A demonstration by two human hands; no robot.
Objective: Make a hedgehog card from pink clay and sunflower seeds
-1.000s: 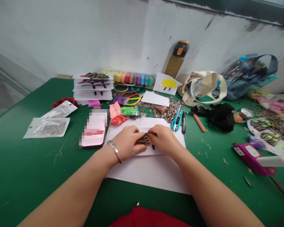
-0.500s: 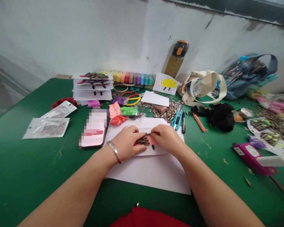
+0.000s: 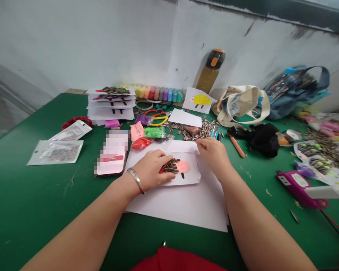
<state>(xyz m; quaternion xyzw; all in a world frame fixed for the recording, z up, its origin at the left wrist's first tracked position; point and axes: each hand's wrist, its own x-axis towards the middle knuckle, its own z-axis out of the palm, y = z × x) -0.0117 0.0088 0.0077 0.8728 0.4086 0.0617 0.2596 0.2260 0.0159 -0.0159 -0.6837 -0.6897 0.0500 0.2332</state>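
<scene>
A white card [image 3: 190,178] lies on larger white sheets [image 3: 183,205]. On it is a flat pink clay shape [image 3: 183,166], half covered by overlapping sunflower seeds [image 3: 171,166], with a black mark below and a bit of red at the left. My left hand [image 3: 149,171] rests over the card's left side, thumb and fingers apart around the seeds. Above the card's right edge, my right hand [image 3: 214,152] has its fingers curled together. Whether anything is pinched in them is hidden. Behind that hand, a blue utility knife [image 3: 214,131] is mostly covered.
Loose sunflower seeds [image 3: 205,130] lie beyond the sheets, near green [image 3: 154,132] and red clay packs [image 3: 141,143]. A phone [image 3: 113,154] is at left, behind it stacked cards [image 3: 110,113]. A bottle [image 3: 211,71] stands by the wall. A pink device [image 3: 302,189] sits right.
My right hand has moved off the pink clay, up and to the right, uncovering it and now covering much of the utility knife. My left hand has stayed in place.
</scene>
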